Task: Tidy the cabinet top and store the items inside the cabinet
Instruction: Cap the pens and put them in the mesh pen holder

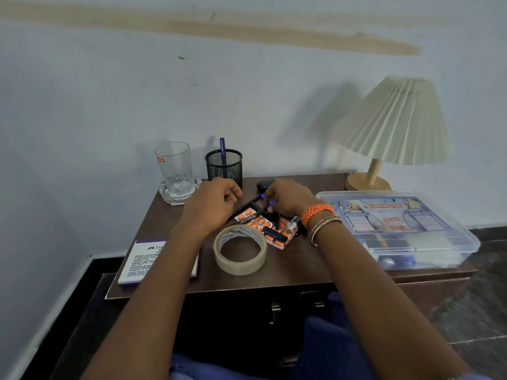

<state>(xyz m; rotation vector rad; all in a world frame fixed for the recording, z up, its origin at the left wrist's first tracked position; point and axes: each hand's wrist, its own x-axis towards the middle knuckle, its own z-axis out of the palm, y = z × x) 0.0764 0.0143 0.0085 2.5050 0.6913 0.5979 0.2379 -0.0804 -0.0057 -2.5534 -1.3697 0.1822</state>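
Beside the tape (pixel 241 249), the right hand (pixel 288 197) pinches a pen (pixel 270 202) over pill strips (pixel 258 220); the left hand (pixel 212 200) hovers, loosely curled, empty.

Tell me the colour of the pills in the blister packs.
Orange, in the blister packs seen in the head view, the only view.

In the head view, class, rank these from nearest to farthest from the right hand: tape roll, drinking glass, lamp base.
1. Tape roll, just below-left of the right hand.
2. Lamp base, back right.
3. Drinking glass, back left, past the left hand.
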